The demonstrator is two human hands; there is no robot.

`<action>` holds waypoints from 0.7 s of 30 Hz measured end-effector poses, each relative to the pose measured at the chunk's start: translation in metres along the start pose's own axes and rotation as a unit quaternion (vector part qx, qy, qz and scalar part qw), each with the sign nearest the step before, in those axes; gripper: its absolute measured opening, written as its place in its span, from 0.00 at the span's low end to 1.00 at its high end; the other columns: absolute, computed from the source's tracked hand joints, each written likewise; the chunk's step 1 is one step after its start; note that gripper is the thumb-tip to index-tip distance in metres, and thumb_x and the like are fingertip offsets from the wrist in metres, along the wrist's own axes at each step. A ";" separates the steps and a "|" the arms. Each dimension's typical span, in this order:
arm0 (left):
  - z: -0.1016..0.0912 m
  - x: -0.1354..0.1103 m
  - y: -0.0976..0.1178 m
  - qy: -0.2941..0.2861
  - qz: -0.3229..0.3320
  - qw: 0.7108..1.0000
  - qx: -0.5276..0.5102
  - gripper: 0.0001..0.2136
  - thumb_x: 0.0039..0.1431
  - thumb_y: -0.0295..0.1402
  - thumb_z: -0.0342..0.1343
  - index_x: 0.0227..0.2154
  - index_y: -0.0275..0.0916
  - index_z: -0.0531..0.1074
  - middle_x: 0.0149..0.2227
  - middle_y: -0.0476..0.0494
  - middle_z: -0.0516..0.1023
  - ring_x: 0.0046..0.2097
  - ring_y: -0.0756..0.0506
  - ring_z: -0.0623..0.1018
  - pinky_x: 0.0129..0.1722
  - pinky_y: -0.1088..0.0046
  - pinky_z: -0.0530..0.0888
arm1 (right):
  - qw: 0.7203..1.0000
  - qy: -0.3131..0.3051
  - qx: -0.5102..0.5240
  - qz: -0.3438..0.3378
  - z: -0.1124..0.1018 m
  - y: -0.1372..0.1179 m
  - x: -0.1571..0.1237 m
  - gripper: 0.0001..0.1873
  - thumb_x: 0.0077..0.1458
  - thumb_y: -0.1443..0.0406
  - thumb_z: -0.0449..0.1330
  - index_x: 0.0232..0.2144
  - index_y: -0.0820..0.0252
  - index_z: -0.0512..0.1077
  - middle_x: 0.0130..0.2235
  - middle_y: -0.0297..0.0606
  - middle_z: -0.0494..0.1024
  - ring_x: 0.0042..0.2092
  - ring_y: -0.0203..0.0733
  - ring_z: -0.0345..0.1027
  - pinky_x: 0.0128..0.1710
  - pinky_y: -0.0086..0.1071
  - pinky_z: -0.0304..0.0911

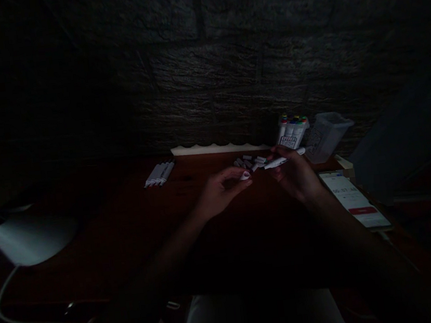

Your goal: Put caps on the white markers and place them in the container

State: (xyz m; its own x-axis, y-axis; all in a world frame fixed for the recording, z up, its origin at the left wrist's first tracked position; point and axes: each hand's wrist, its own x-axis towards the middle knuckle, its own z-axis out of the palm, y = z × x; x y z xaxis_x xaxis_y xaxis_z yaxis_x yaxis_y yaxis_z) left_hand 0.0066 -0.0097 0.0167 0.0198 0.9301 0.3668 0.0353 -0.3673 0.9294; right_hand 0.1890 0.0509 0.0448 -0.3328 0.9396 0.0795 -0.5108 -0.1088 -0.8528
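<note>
Between the thumb and fingers of my left hand is a small white marker cap, its hollow end showing. My right hand grips a white marker, whose dark tip points left toward the cap. Cap and marker are apart. Just behind my hands, several loose caps lie scattered on the dark wooden table. To the left, several white markers lie side by side in a row.
Back right, a clear container of upright markers stands beside another translucent container. A lit phone lies at the right edge, with a cable. On the left is a white lamp shade. A scalloped pale strip runs along the stone wall.
</note>
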 end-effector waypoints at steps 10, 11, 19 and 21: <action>-0.004 0.002 -0.004 0.054 0.059 0.993 0.084 0.10 0.47 0.33 0.67 0.33 0.36 0.77 0.35 0.45 0.82 0.37 0.47 0.79 0.40 0.71 0.76 | 0.995 -0.051 -0.074 -0.046 -0.002 0.008 -0.004 0.09 0.42 0.64 0.70 0.30 0.54 0.78 0.32 0.32 0.79 0.32 0.33 0.71 0.26 0.24 0.66; -0.005 0.002 -0.005 0.055 0.061 0.993 0.089 0.11 0.47 0.34 0.67 0.34 0.36 0.77 0.35 0.45 0.82 0.37 0.47 0.80 0.41 0.71 0.76 | 0.993 -0.058 -0.089 -0.056 -0.002 0.009 -0.004 0.11 0.41 0.65 0.70 0.31 0.53 0.78 0.33 0.32 0.79 0.33 0.34 0.72 0.28 0.26 0.67; -0.007 0.004 -0.010 0.056 0.053 0.990 0.115 0.11 0.49 0.35 0.66 0.36 0.37 0.78 0.38 0.44 0.82 0.40 0.46 0.80 0.44 0.69 0.76 | 0.955 -0.050 -0.251 -0.153 0.003 0.009 -0.009 0.10 0.48 0.61 0.67 0.36 0.53 0.79 0.37 0.34 0.81 0.32 0.38 0.73 0.33 0.35 0.71; -0.007 0.004 -0.010 0.059 0.051 0.990 0.115 0.11 0.49 0.34 0.66 0.36 0.37 0.78 0.38 0.44 0.83 0.39 0.46 0.80 0.44 0.69 0.76 | 0.940 -0.040 -0.289 -0.174 0.005 0.008 -0.011 0.09 0.49 0.60 0.67 0.35 0.54 0.79 0.35 0.35 0.81 0.32 0.39 0.74 0.33 0.35 0.72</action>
State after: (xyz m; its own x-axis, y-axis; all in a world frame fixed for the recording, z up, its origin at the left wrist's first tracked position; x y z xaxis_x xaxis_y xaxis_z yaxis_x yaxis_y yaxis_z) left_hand -0.0011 -0.0022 0.0089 -0.0816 0.8775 0.4727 0.2665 -0.4378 0.8587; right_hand 0.1845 0.0380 0.0394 -0.2960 0.8553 0.4252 -0.0916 0.4176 -0.9040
